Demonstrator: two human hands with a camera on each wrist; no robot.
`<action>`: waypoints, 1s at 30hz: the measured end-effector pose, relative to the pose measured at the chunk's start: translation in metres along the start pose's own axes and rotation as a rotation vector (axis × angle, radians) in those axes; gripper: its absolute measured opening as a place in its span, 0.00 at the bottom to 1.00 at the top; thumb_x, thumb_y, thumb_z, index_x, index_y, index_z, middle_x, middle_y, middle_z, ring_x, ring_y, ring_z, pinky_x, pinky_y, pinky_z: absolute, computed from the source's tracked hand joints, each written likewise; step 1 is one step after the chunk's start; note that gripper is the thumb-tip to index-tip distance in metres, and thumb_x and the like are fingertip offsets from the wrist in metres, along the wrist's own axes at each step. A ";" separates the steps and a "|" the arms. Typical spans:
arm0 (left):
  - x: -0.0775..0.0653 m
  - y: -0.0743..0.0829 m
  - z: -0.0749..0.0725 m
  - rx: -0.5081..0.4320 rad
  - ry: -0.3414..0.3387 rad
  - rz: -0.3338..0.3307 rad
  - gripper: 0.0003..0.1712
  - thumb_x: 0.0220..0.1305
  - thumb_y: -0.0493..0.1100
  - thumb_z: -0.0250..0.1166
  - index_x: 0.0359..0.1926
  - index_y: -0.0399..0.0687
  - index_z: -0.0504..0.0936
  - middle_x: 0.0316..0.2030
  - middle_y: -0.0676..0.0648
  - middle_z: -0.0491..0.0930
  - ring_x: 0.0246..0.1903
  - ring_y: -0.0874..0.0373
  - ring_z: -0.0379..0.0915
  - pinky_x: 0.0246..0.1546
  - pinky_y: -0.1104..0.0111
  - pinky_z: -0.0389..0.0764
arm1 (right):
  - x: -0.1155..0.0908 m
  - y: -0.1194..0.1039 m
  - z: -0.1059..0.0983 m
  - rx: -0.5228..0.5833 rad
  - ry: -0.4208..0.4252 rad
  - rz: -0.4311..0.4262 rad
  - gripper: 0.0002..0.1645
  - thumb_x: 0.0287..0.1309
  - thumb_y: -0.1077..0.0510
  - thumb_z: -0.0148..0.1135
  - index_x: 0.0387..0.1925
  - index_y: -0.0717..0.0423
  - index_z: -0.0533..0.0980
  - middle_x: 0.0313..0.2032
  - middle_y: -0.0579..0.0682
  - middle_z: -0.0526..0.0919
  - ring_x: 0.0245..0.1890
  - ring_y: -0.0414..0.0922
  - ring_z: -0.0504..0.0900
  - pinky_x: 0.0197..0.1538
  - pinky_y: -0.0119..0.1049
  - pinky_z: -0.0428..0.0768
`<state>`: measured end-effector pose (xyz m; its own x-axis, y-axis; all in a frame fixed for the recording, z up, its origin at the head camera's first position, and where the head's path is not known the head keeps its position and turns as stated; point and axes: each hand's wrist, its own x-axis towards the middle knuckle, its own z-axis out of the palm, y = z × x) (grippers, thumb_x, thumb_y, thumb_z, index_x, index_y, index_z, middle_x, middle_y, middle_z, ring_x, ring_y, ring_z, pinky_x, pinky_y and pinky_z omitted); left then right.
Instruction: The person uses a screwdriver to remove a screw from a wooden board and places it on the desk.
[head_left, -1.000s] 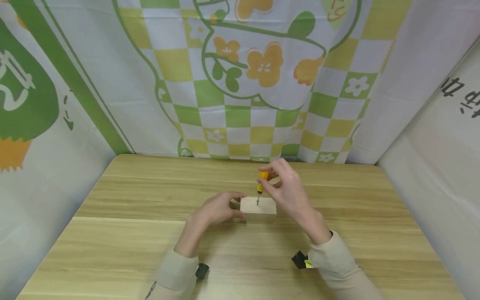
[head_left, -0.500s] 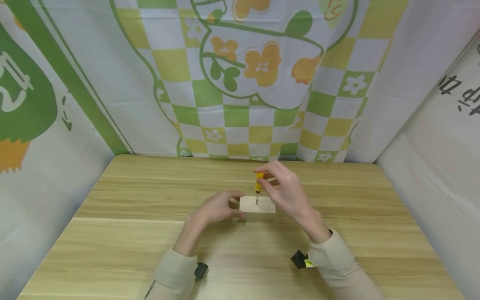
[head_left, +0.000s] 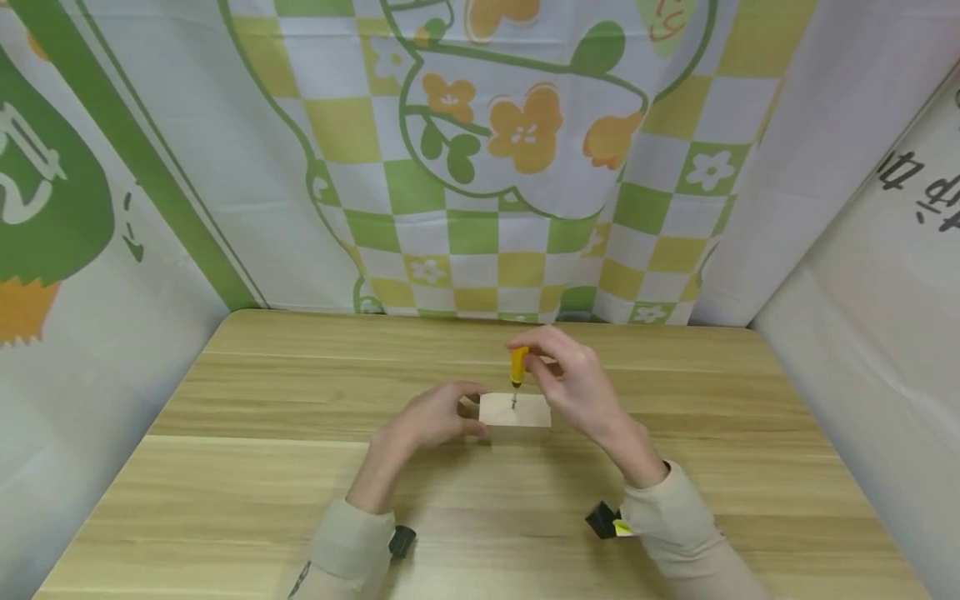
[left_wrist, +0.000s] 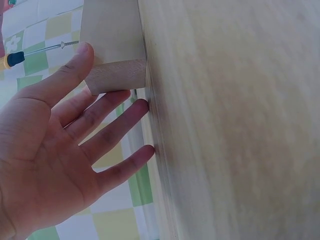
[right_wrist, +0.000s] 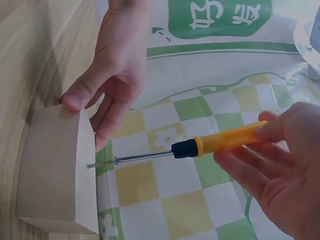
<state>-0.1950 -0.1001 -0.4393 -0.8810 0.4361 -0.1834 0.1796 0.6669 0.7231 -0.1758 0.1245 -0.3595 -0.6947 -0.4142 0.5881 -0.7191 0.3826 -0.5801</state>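
A pale rectangular wooden block (head_left: 534,412) rests on the table, with a screw (right_wrist: 101,163) standing upright in its top face. Much of the screw's threaded shank shows above the wood. My left hand (head_left: 437,415) holds the block's left end, thumb on the near side and forefinger on the far side; its other fingers spread towards the tabletop in the left wrist view. From above, my right hand (head_left: 576,375) pinches the yellow handle of a screwdriver (right_wrist: 222,141) between thumb and fingers. The screwdriver's tip meets the screw head, its shaft in line with the screw.
The wood-grain table (head_left: 285,483) runs back to a checked, flower-printed curtain (head_left: 480,167). White printed cloth (head_left: 862,333) closes off the right side, and similar cloth (head_left: 172,275) the left. A black wrist device (head_left: 600,519) sits by the right sleeve.
My right thumb and fingers have shifted round the screwdriver handle, and the hand sits slightly lower. The screwdriver stays on the screw; my left hand keeps its place on the block.
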 end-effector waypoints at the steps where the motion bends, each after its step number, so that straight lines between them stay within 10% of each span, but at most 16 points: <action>1: 0.000 0.000 0.000 0.001 -0.002 -0.001 0.38 0.56 0.53 0.75 0.67 0.54 0.74 0.62 0.47 0.78 0.53 0.52 0.82 0.55 0.53 0.81 | 0.000 0.000 0.000 0.005 0.010 0.000 0.16 0.59 0.72 0.64 0.49 0.59 0.81 0.47 0.55 0.81 0.44 0.48 0.84 0.40 0.30 0.86; 15: -0.002 0.003 -0.001 0.008 -0.009 -0.013 0.39 0.56 0.54 0.74 0.69 0.57 0.72 0.62 0.46 0.78 0.54 0.52 0.81 0.57 0.52 0.79 | -0.001 0.002 0.009 -0.096 0.175 0.023 0.16 0.52 0.67 0.73 0.44 0.62 0.80 0.38 0.54 0.80 0.37 0.47 0.85 0.34 0.27 0.85; 30: -0.002 0.001 0.000 -0.018 0.000 0.008 0.38 0.56 0.51 0.74 0.67 0.52 0.74 0.62 0.47 0.78 0.53 0.51 0.82 0.57 0.53 0.80 | 0.003 -0.006 0.000 0.057 -0.005 0.134 0.14 0.63 0.72 0.60 0.47 0.60 0.81 0.43 0.55 0.87 0.41 0.48 0.87 0.41 0.35 0.87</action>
<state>-0.1935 -0.1004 -0.4381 -0.8794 0.4417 -0.1775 0.1791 0.6524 0.7364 -0.1734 0.1211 -0.3538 -0.7845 -0.3666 0.5001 -0.6175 0.3877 -0.6843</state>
